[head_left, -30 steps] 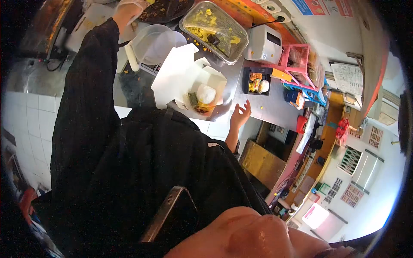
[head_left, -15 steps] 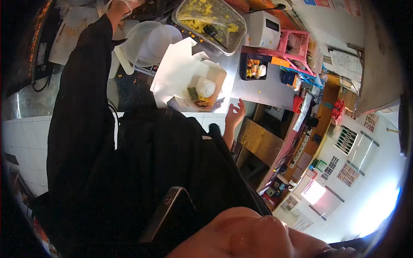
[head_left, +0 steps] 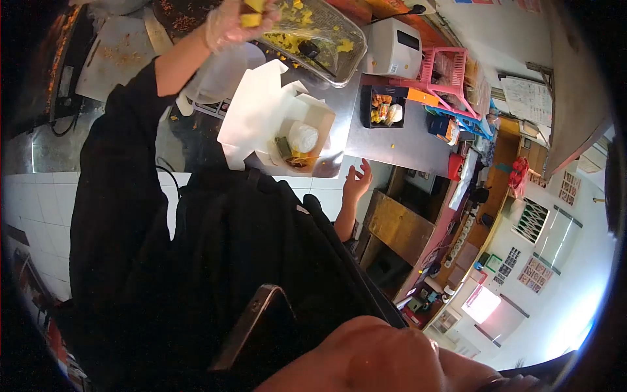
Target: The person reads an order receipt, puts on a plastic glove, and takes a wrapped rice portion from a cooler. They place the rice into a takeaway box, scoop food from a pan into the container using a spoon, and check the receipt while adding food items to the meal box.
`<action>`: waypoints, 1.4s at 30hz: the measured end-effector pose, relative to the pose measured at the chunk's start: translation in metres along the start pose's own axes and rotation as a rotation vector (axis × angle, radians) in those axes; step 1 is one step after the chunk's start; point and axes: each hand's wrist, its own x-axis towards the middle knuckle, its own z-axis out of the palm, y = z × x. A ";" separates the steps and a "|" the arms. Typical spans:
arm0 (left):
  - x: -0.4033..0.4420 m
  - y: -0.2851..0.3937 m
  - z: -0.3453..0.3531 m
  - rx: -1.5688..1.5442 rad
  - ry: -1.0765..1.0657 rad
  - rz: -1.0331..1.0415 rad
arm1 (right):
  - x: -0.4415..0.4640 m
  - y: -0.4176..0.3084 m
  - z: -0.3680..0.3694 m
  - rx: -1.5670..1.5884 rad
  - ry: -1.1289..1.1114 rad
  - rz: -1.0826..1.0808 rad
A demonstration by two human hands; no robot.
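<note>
At the top of the head view, my left hand (head_left: 228, 29), in a clear plastic glove, is closed around a yellow block-shaped piece (head_left: 252, 18) with a brownish part; the frame edge cuts it off. Below it stands an open white cardboard box (head_left: 251, 108) holding a round white item (head_left: 303, 137), a dark green piece (head_left: 283, 146) and orange-yellow shreds. My right hand (head_left: 356, 183) is bare and hangs in front of the counter edge, its fingers loosely bent and apart with nothing in them. Beside my left hand lies a metal tray (head_left: 356, 62) with yellow crumbled pieces and a black-handled utensil.
A black box (head_left: 363, 104) of food sits right of the white box. Behind it are a white appliance (head_left: 394, 49) and a pink basket (head_left: 450, 75). Translucent round containers (head_left: 225, 72) and a crumb-strewn white board (head_left: 117, 55) stand left. Wooden shelving (head_left: 398, 215) is at right.
My left hand has come right, from the top left to beside the tray, and the yellow piece now shows in it. My right hand stays low, with little change.
</note>
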 end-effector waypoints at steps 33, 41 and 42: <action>0.484 -0.410 -0.076 1.723 0.661 -0.199 | 0.206 0.154 0.044 -0.272 0.144 0.182; 0.477 -0.401 -0.123 2.197 0.444 0.249 | 0.208 0.154 0.042 -0.273 0.114 0.189; 0.475 -0.399 -0.133 2.228 0.392 0.359 | 0.208 0.154 0.041 -0.276 0.111 0.190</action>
